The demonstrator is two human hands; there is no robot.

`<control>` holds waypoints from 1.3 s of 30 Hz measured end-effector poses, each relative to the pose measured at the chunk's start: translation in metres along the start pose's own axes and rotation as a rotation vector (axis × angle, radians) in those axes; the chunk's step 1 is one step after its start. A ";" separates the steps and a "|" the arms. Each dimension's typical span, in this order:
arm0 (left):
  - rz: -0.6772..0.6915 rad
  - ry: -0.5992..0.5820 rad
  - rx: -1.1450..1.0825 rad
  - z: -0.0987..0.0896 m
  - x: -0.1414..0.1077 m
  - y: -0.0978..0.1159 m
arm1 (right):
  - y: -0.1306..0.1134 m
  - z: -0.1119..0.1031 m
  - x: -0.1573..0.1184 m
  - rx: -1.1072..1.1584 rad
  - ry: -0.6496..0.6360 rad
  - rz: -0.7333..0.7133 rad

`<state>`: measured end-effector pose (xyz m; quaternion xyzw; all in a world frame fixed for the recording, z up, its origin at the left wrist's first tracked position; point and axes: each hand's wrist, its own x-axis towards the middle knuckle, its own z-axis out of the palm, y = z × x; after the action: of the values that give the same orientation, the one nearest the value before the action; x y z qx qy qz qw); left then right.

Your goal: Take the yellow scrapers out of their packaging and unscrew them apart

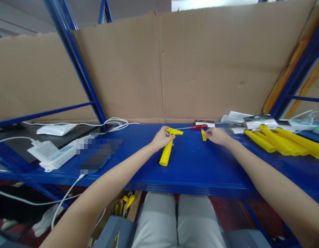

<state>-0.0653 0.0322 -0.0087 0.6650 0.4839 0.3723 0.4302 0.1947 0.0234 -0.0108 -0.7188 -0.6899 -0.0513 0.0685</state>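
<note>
The fingers of your left hand (160,138) are closed around the neck of a yellow T-shaped tool (165,156), just below where its crosspiece joins the handle. The crosspiece pokes out above and to the right of those fingers, and the tubular handle slants down from them toward you, its round open end nearest you. The fingers of your right hand (218,136) are drawn together, thumb against fingers, on the edge of a small yellow piece (203,135). That piece sits on the left side of those fingertips, facing the tool across a gap; you cannot tell whether its lower tip touches the blue worktop (190,172) beneath.

Just beyond your right fingers lies a screwdriver (199,127) with a red handle, its shaft pointing left. Farther to the right of them, you have a cluster of yellow tubes (280,143) lying side by side, with black-and-white packages (259,120) behind.

Out past your left fingers, on their left, are a coil of white cable (119,122), a dark slab blurred by pixelation (97,158) and, farther off, a white power strip (62,153). Beyond both sets of fingers, a cardboard sheet (200,69) stands along the back of the worktop.
</note>
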 end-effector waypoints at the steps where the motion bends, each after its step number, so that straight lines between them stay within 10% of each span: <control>1: 0.010 -0.014 0.014 0.001 0.002 0.001 | 0.000 0.000 0.000 -0.002 -0.001 -0.004; 10: 0.131 0.013 0.328 0.030 0.030 0.011 | 0.001 0.000 0.000 -0.008 -0.019 -0.019; 18: -0.041 -0.050 0.380 0.063 0.037 0.032 | 0.003 -0.001 -0.002 0.003 -0.011 -0.039; 30: 0.007 -0.074 0.275 0.070 0.045 0.007 | 0.005 -0.002 -0.002 0.010 0.001 -0.046; 39: 0.155 -0.055 0.618 0.067 0.031 0.015 | 0.003 -0.004 -0.005 0.024 -0.006 -0.037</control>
<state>0.0085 0.0451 -0.0160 0.8088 0.5103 0.2213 0.1910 0.1976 0.0182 -0.0077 -0.7053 -0.7038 -0.0424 0.0741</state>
